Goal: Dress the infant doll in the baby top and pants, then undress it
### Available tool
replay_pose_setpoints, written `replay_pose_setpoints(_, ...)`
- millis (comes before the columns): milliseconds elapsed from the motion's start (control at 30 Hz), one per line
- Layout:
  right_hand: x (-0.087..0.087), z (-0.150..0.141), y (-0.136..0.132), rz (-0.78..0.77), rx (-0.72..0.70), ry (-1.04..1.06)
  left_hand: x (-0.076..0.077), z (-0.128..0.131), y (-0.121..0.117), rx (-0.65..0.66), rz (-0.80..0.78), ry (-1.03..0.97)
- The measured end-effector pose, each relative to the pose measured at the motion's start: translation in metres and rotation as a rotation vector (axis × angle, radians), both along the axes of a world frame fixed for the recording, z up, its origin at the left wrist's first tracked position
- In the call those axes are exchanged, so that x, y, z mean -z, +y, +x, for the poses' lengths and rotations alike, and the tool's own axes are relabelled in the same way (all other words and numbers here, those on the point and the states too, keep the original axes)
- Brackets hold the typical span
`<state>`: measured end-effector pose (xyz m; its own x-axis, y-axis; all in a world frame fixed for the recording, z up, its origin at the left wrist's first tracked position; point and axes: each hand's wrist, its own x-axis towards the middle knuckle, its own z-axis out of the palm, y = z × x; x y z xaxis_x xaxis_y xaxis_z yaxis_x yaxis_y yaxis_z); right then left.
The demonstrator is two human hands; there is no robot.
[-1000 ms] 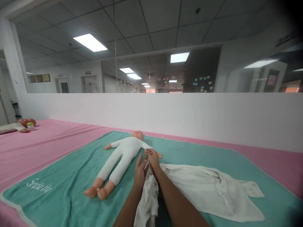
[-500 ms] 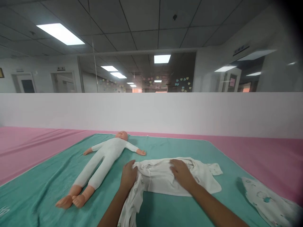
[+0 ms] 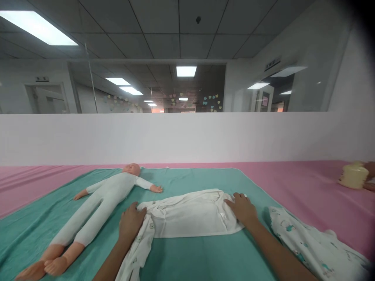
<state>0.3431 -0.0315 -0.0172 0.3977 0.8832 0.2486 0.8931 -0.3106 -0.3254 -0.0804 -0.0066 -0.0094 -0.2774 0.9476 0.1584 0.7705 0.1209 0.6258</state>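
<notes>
A white baby shirt (image 3: 190, 218), printed with small figures on its sleeve, lies spread and partly folded across the green blanket (image 3: 199, 257). My left hand (image 3: 131, 222) has its fingers curled on the shirt's left end, where a printed sleeve (image 3: 140, 242) trails toward me. At the opposite end, my right hand (image 3: 243, 210) holds the cloth with bent fingers, and the right sleeve is hidden beneath or behind it. To the left, a baby doll (image 3: 114, 191) in a white suit rests on its back, arms spread, one hand near the shirt.
Another white printed cloth (image 3: 310, 242) lies on the right edge of the blanket. Beyond it, a pale yellow bottle (image 3: 353, 175) stands on the pink sheet (image 3: 293, 179), with another person's hand (image 3: 370, 175) beside it. A white low wall (image 3: 187, 136) runs behind.
My right hand has moved right, from the shirt's middle to its right end, and the sleeve there no longer sticks out. The view has turned right, bringing the bottle into sight.
</notes>
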Motion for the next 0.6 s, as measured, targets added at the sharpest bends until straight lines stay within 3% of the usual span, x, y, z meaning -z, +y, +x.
replay_pose_setpoints(67,-0.002,0.008,-0.001,-0.064,-0.002,0.071,-0.004,0.0,-0.001,0.011,-0.037,-0.056)
replay_pose_setpoints(167,-0.008,0.013,-0.001,-0.073,-0.038,0.136,-0.009,0.004,-0.006,0.028,0.068,-0.101)
replay_pose_setpoints(300,-0.022,-0.012,-0.008,0.267,-0.123,0.157,-0.021,0.016,-0.023,0.13,0.371,-0.002)
replay_pose_setpoints(400,-0.031,-0.054,-0.027,0.462,-0.436,0.373,-0.032,0.03,-0.039,0.22,0.528,0.0)
replay_pose_setpoints(433,-0.032,-0.069,-0.035,0.444,-0.585,0.437,-0.035,0.034,-0.045,0.274,0.526,-0.023)
replay_pose_setpoints(500,-0.031,-0.094,-0.05,0.241,-0.921,0.509,-0.039,0.043,-0.053,0.43,0.43,-0.078)
replay_pose_setpoints(567,-0.028,-0.107,-0.058,0.111,-1.072,0.529,-0.04,0.048,-0.058,0.557,0.279,-0.129)
replay_pose_setpoints(600,-0.026,-0.109,-0.057,0.112,-1.061,0.535,-0.041,0.05,-0.06,0.579,0.222,-0.155)
